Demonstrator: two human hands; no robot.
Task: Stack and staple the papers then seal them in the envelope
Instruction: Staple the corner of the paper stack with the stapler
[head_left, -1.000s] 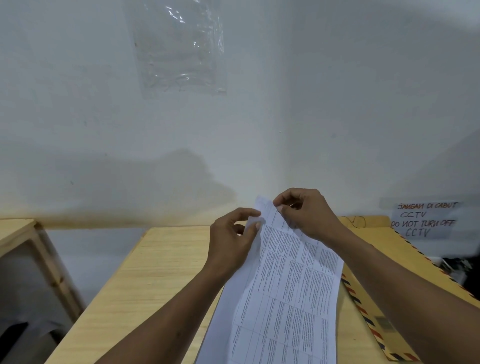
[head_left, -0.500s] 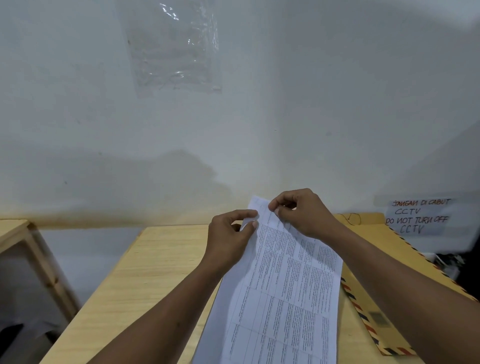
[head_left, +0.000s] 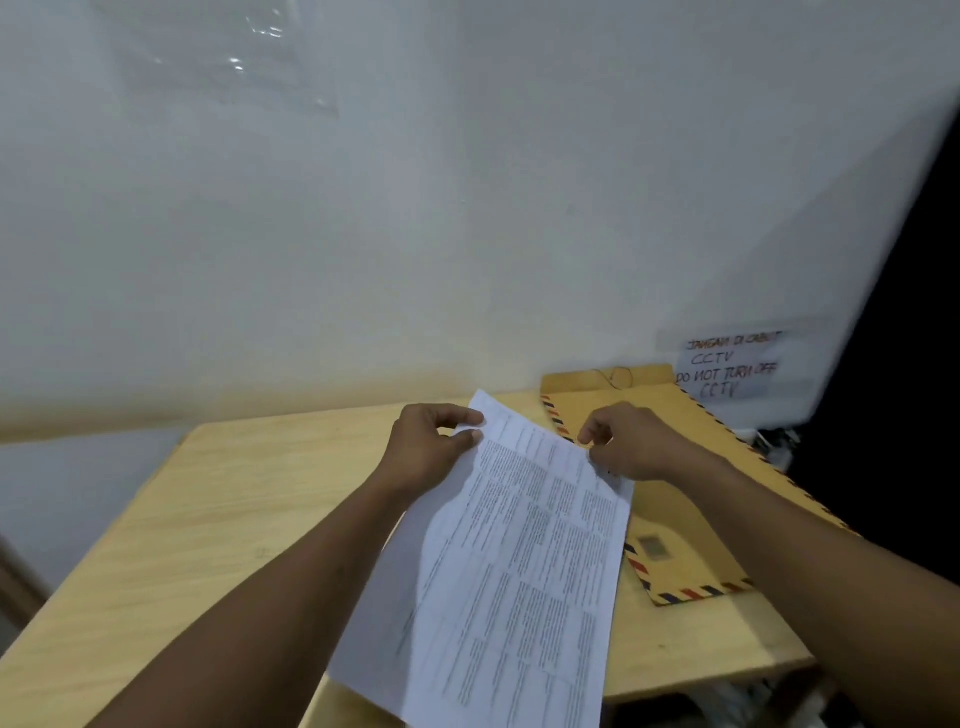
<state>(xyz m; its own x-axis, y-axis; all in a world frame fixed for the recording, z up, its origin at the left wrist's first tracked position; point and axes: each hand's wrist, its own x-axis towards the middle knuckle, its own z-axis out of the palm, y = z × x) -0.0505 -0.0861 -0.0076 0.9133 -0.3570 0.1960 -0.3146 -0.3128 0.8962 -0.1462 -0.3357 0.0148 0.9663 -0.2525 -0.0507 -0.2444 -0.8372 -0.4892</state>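
Observation:
White printed papers (head_left: 524, 561) are held above the wooden table (head_left: 208, 519), slanting from the far centre down toward me. My left hand (head_left: 431, 452) pinches the papers' far left edge between thumb and fingers. At the far right edge, my right hand (head_left: 634, 441) pinches them with curled fingers. A brown envelope (head_left: 691, 519) with a red and blue striped border lies flat on the table to the right, partly under the papers and my right hand. Its flap with a string tie leans at the wall. No stapler is in view.
A white wall (head_left: 467, 208) rises directly behind the table. A handwritten CCTV notice (head_left: 727, 369) is taped low on it at the right. Clear plastic (head_left: 234, 52) is taped high at the left. The table's right edge drops off near dark clutter (head_left: 779, 447).
My right hand has slid along the papers' far edge from beside my left hand to the right corner. The camera has tilted down and shifted, showing more table and envelope.

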